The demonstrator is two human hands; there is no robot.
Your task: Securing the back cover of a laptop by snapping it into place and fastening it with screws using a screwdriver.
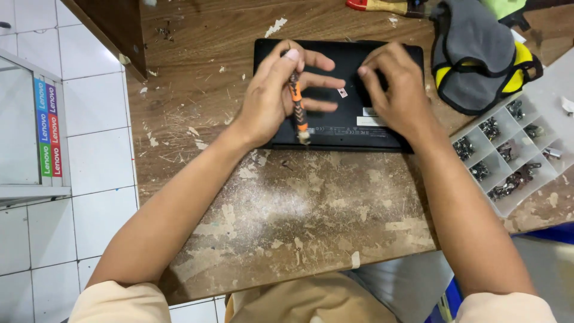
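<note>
Head view: the black laptop (359,119) lies bottom-up at twelve o'clock on the worn wooden desk (299,209). The left hand (272,96) has its fingers (311,81) closed around an orange-and-black screwdriver (297,107) (tip down on the case). The right hand (394,90) presses flat, fingers spread, holding nothing. A compartmented screw tray (508,149) sits at three o'clock.

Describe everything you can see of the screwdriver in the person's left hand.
The screwdriver is slim, with an orange and dark grey handle and a pale metal tip. It stands nearly upright, tip down by the near edge of the flat black laptop base. The left hand grips it, forefinger over its top. Its bit is too small to tell.
</note>
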